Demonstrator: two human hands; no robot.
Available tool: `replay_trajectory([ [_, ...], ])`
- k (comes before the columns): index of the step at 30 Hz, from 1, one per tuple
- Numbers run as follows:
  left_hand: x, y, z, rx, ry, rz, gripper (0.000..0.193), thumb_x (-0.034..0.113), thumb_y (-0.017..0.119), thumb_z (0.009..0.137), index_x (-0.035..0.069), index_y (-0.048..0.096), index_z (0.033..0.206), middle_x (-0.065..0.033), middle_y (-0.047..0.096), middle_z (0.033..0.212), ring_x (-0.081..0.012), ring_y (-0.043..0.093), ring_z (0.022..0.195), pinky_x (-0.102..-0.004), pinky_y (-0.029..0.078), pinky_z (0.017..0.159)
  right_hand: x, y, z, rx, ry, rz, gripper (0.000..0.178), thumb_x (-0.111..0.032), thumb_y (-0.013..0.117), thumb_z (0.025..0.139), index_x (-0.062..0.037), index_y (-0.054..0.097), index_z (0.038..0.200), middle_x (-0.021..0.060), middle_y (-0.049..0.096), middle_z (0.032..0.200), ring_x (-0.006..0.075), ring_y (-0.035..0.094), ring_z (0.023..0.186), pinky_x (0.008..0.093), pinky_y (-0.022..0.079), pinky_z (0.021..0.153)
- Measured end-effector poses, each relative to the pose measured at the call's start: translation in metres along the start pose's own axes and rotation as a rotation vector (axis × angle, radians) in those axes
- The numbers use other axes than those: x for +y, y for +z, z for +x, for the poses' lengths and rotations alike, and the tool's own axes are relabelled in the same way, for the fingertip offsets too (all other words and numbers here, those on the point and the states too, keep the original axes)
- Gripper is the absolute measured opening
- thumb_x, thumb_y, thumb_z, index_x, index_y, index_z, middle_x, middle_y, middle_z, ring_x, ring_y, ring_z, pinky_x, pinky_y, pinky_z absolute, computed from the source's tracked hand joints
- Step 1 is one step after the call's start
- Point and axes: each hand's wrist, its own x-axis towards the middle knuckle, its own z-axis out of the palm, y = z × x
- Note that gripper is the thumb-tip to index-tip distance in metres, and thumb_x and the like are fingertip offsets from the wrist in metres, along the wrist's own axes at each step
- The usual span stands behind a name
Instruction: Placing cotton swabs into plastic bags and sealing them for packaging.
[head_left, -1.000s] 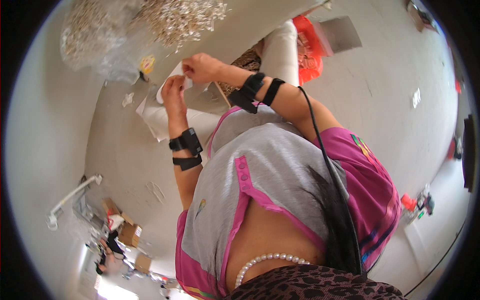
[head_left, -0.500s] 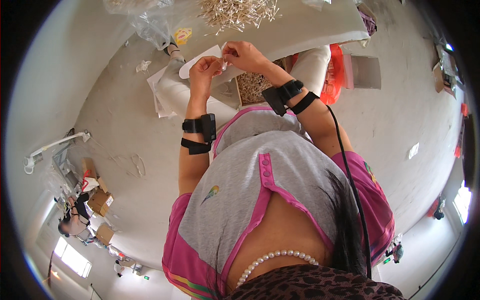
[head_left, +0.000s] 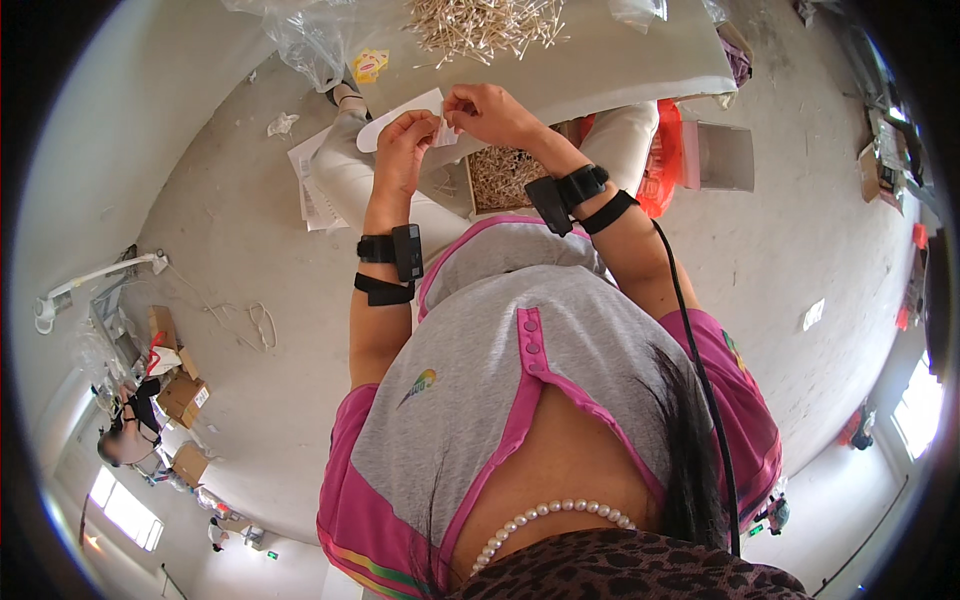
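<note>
My left hand and my right hand are raised close together at the table's near edge. Between their fingertips is a small, thin whitish piece; its exact kind is too small to make out. Both hands are closed in a pinch at it, the left from one side and the right from the other. Just behind the left hand lies a white sheet of paper. Beyond the hands, a loose heap of cotton swabs sits on the pale table. Below the right wrist, more swabs fill an open box.
A clear plastic bag and a yellow packet lie at the far left. Right of my leg are a red plastic bag and an open bin. Printed sheets rest on the floor at left. A cable runs along my right arm.
My hands have drawn slightly apart, and more of the whitish piece shows between them. My left forearm has shifted a little to the left.
</note>
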Motion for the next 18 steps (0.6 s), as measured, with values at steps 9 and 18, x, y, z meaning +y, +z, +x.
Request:
replay_trajectory([
  [9,-0.003,-0.003,0.006,0.25,0.185,0.447,0.004,0.004,0.064,0.087,0.001,0.065,0.09,-0.003,0.064,0.084,-0.015,0.061,0.072,-0.0263,0.049,0.067,0.005,0.004,0.002,0.004,-0.06,-0.097,0.01,-0.007,0.063,0.088,0.0015,0.064,0.095,0.006,0.068,0.073,0.0132,0.066,0.07,0.0295,0.053,0.068],
  [18,-0.012,0.004,-0.011,0.373,0.543,0.787,0.019,0.014,0.066,0.094,-0.001,0.058,0.102,-0.0093,0.066,0.087,-0.0183,0.068,0.075,-0.0292,0.056,0.065,-0.001,0.02,0.008,-0.073,-0.092,-0.046,0.012,-0.004,0.062,0.089,0.0031,0.064,0.098,0.0088,0.071,0.084,0.0155,0.07,0.08,0.0297,0.055,0.076],
])
